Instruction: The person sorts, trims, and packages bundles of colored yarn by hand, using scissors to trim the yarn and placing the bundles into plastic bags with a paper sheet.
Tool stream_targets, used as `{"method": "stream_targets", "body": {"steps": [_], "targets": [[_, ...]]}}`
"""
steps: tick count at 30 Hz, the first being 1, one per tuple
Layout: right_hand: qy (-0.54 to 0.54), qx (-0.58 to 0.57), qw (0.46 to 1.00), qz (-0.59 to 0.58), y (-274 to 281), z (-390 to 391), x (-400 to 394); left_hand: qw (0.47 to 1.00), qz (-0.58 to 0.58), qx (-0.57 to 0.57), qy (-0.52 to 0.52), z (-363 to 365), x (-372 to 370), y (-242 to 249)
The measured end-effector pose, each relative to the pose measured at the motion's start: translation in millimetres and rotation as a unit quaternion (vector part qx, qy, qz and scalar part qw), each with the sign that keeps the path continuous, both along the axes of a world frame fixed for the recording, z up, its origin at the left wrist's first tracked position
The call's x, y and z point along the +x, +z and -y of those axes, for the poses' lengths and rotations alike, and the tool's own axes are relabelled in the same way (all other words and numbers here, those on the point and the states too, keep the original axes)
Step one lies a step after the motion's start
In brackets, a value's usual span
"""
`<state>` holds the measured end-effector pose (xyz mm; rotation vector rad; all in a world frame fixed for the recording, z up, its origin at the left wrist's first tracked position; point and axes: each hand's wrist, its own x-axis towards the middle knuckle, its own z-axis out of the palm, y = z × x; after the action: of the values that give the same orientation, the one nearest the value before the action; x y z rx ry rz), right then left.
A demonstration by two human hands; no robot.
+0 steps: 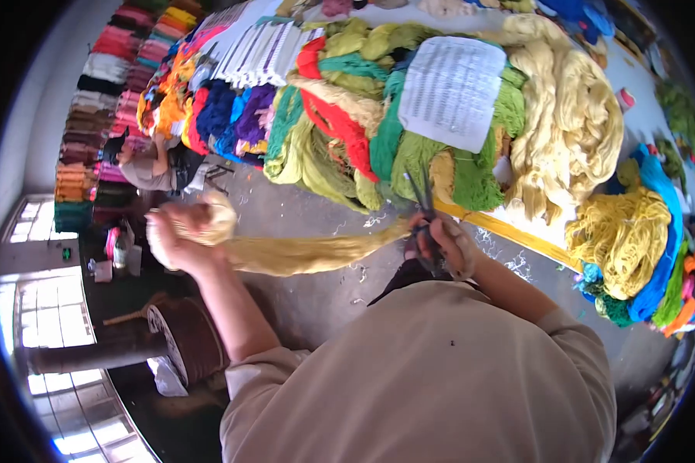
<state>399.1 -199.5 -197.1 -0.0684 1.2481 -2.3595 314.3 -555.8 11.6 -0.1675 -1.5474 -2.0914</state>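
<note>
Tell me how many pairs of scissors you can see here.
1. The scissors are in the right hand, blades parted and pointing toward the green yarn. Others may be hidden among the piles.

Open floor (286,201) is lying below the stretched yarn (301,255), giving you room to pass beneath. The scissors (427,212) are blocking its right end, and heaped skeins (316,154) are crowding the desk edge beyond.

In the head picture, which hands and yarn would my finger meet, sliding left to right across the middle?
Left hand, stretched yellow yarn, right hand gripping scissors, golden yarn pile.
</note>
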Motion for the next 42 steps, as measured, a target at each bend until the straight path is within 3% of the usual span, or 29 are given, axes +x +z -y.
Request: {"method": "stream_targets", "body": {"steps": [1,3,4,5,6,7,8,10,11,12,13,14,15,16,18,19,21,23,25,28,30,32,34,35,37,38,39,41,42], "targets": [[-0.011,0.057,0.998,-0.025,-5.6,-19.8,0.7,0.997,-0.025,-0.043,-0.053,1.3,-19.7,18.2],[-0.066,0.155,0.985,-0.032,-2.9,-50.3,13.1,0.995,-0.021,0.008,-0.097,-29.3,-64.8,51.6],[-0.067,0.226,0.970,-0.063,-12.5,-68.4,21.5,0.996,0.036,0.014,-0.085,-34.2,-89.0,61.9],[-0.083,0.264,0.960,-0.034,-20.5,-80.9,30.4,0.984,0.061,0.029,-0.165,-18.3,-128.9,64.7],[-0.097,0.301,0.949,-0.006,-29.6,-89.2,39.9,0.987,0.063,0.008,-0.150,-49.8,-155.9,70.4],[-0.130,0.359,0.924,0.001,-43.3,-93.9,48.9,0.946,0.054,-0.012,-0.319,-51.0,-200.9,67.3],[-0.154,0.356,0.921,0.038,-46.2,-100.4,55.6,0.957,0.075,-0.033,-0.277,-86.4,-229.6,68.3],[-0.205,0.378,0.900,0.072,-58.3,-110.9,68.7,0.935,0.086,-0.044,-0.341,-140.6,-302.6,67.5],[-0.229,0.408,0.879,0.094,-57.6,-114.8,71.7,0.941,0.107,-0.004,-0.322,-182.3,-331.4,62.6],[-0.251,0.437,0.855,0.119,-55.4,-116.6,72.7,0.905,0.098,-0.015,-0.414,-199.4,-382.1,51.0],[-0.258,0.419,0.845,0.209,-46.3,-121.6,70.4,0.910,0.107,-0.022,-0.399,-218.5,-445.6,35.0],[-0.292,0.466,0.807,0.214,-47.0,-125.2,70.1,0.916,0.116,-0.028,-0.383,-245.9,-493.7,18.3],[-0.321,0.511,0.767,0.219,-56.0,-127.3,73.1,0.948,0.144,0.020,-0.283,-290.6,-497.5,5.5],[-0.377,0.531,0.701,0.288,-97.1,-140.0,88.8,0.919,0.217,0.054,-0.325,-310.1,-572.4,-60.3],[-0.336,0.592,0.631,0.372,-149.3,-163.7,105.4,0.873,0.387,0.053,-0.293,-348.3,-554.4,-112.1],[-0.310,0.603,0.612,0.407,-168.5,-175.9,117.5,0.840,0.413,-0.049,-0.349,-348.3,-581.5,-159.9],[-0.282,0.610,0.585,0.455,-165.2,-196.8,111.1,0.844,0.430,-0.092,-0.309,-381.1,-551.0,-214.5],[-0.249,0.594,0.562,0.519,-169.4,-218.5,104.0,0.847,0.315,-0.136,-0.406,-395.9,-489.9,-220.3],[-0.188,0.637,0.536,0.520,-178.5,-239.2,97.8,0.868,0.217,-0.209,-0.395,-427.7,-400.1,-198.1],[-0.188,0.659,0.532,0.497,-193.3,-271.8,82.9,0.799,0.057,-0.380,-0.462,-469.2,-286.1,-180.3],[-0.149,0.678,0.548,0.468,-201.1,-300.2,74.8,0.745,0.002,-0.414,-0.523,-498.4,-225.6,-190.8],[-0.077,0.682,0.569,0.453,-166.6,-322.4,51.1,0.692,0.048,-0.427,-0.580,-529.1,-179.5,-207.5],[0.004,0.725,0.568,0.389,-166.8,-351.5,37.3,0.675,0.098,-0.443,-0.581,-557.8,-144.7,-223.4],[-0.045,0.704,0.605,0.369,-125.2,-363.1,14.1,0.673,0.121,-0.440,-0.582,-567.4,-134.0,-238.1],[-0.320,0.693,0.594,0.254,-94.0,-377.6,-13.7,0.695,0.203,-0.348,-0.596,-580.5,-119.4,-258.4],[-0.461,0.695,0.536,0.133,-78.5,-384.0,-31.1,0.705,0.227,-0.318,-0.592,-586.7,-115.3,-266.3],[-0.529,0.705,0.472,0.013,-67.8,-397.1,-48.3,0.714,0.227,-0.306,-0.587,-591.5,-113.0,-276.2],[-0.487,0.686,0.537,0.066,-90.5,-423.4,-70.7,0.726,0.244,-0.293,-0.572,-602.1,-109.4,-263.1],[-0.431,0.721,0.542,0.024,-60.9,-422.2,-76.3,0.737,0.258,-0.274,-0.561,-609.2,-109.1,-249.5]]}}
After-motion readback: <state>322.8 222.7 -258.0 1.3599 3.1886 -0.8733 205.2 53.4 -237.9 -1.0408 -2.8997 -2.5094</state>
